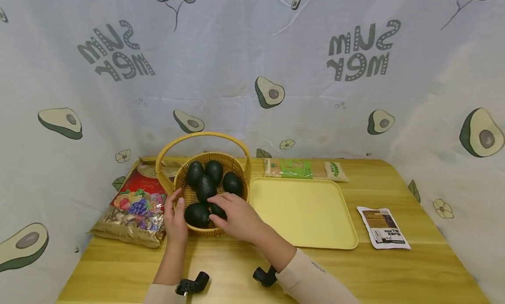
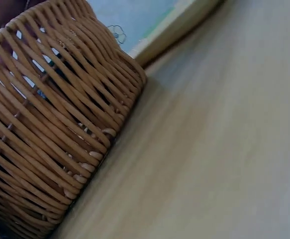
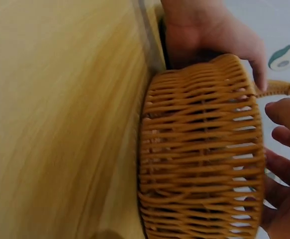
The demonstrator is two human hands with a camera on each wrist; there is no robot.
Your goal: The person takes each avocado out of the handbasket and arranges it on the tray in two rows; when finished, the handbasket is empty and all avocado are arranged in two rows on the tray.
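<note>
A round wicker basket [image 1: 183, 183] with a tall arched handle holds several dark avocados [image 1: 206, 188]. At its left side my left hand [image 1: 175, 220] holds the wall, its thumb near the rim; the right wrist view also shows this left hand [image 3: 209, 32] against the wicker. Over the basket's front right my right hand [image 1: 240, 218] has its thumb and fingers on either side of an avocado [image 1: 218, 211], partly hidden by the hand. Another avocado [image 1: 197, 215] lies just left of it. In the left wrist view, only the basket's woven side [image 2: 60, 114] shows clearly.
Left of the basket lies a red and gold candy bag [image 1: 140, 203]. A yellow tray [image 1: 301, 212] sits close on the right, with a long plastic packet [image 1: 304, 169] behind it. Farther right is a small white-edged pouch [image 1: 384, 228]. A printed curtain [image 1: 236, 67] surrounds the wooden table.
</note>
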